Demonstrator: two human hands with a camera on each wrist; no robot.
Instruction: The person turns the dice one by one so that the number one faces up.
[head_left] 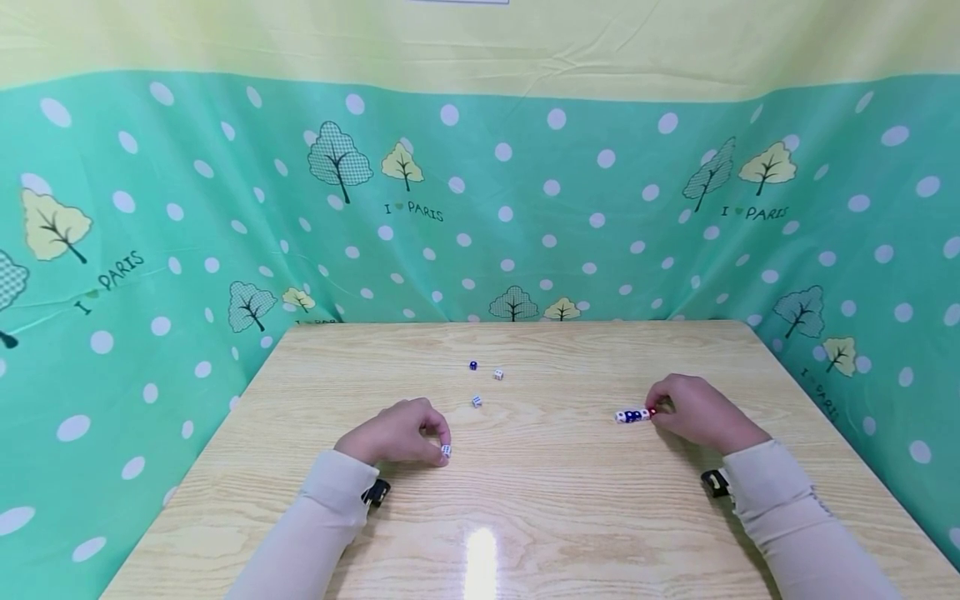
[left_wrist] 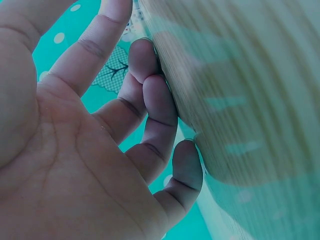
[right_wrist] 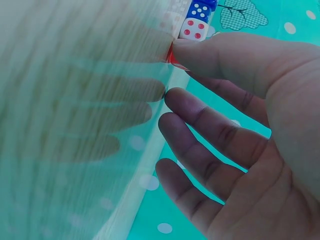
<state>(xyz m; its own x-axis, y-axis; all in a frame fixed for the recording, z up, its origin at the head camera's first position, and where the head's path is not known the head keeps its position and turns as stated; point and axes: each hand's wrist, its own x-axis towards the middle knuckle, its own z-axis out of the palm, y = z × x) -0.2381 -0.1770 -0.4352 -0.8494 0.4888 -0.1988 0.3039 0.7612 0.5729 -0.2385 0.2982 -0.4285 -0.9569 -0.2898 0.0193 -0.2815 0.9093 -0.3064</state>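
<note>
Green cloth printed with white dots and trees [head_left: 551,187] hangs behind and beside a pale wood-grain table [head_left: 525,500]. Toward the table's right lies a short row of small blue and white plastic-looking dice [head_left: 628,416], ending at a red cubic die [head_left: 652,412]. The right hand [head_left: 697,410] pinches that red die between thumb and forefinger, its other fingers loosely bent. In the right wrist view, the red die's neighbour is a white die with red pips [right_wrist: 194,29].

For a tidy fit, the red die should be held low and square, faces flush with its neighbour; light pressure along the row seems wise, since a sideways nudge could skew such small cubes.

Well apart, left of the row, the left hand [head_left: 397,435] pinches a white cubic die [head_left: 446,451] by thumb and fingertip. A fingertip hold like this suits it, leaving its faces free to be lined up. Farther out lie a loose dark-blue die [head_left: 473,365] and two loose white dice [head_left: 498,375], all within easy left-hand reach.
</note>
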